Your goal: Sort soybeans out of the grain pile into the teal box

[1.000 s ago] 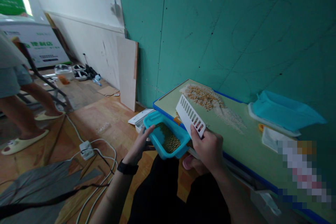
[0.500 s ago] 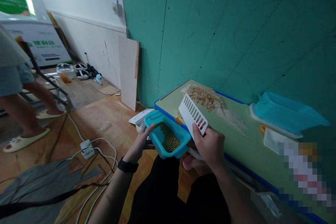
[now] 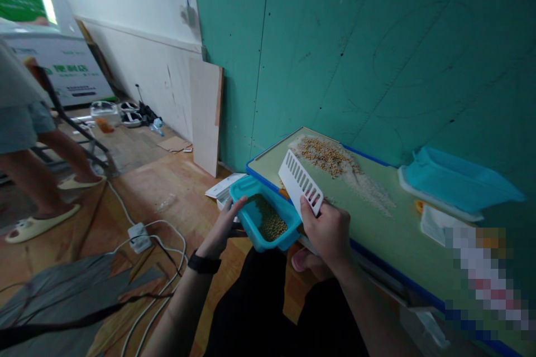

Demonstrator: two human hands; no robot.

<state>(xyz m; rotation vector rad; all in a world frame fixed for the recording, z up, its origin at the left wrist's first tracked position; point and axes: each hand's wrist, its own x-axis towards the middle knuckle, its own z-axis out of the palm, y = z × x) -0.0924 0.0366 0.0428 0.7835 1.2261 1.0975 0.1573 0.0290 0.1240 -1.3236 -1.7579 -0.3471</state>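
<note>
My left hand [image 3: 223,230] grips the left rim of a blue plastic tub [image 3: 257,239], thumb on the rim and fingers partly hidden below it. Green and tan beans [image 3: 272,226] lie in the tub, heaped towards its near end. My right hand [image 3: 329,228] is closed on the near end of a flat white slotted plastic plate [image 3: 295,178], held tilted by the tub's right side over the board's edge. Beyond it, tan beans [image 3: 330,157] and pale grains [image 3: 371,189] are spread on a green board [image 3: 402,242] with a blue edge.
On the board's right stand a blue bin [image 3: 460,178] on a white lid and a white cloth-like piece [image 3: 435,224]. A green wall [image 3: 335,39] rises behind. White cables and a power strip [image 3: 139,237] cross the floor at left, near another person's legs [image 3: 36,184].
My right hand and the slotted plate have shifted slightly left, closer to the tub. My left hand and the tub are almost unmoved.
</note>
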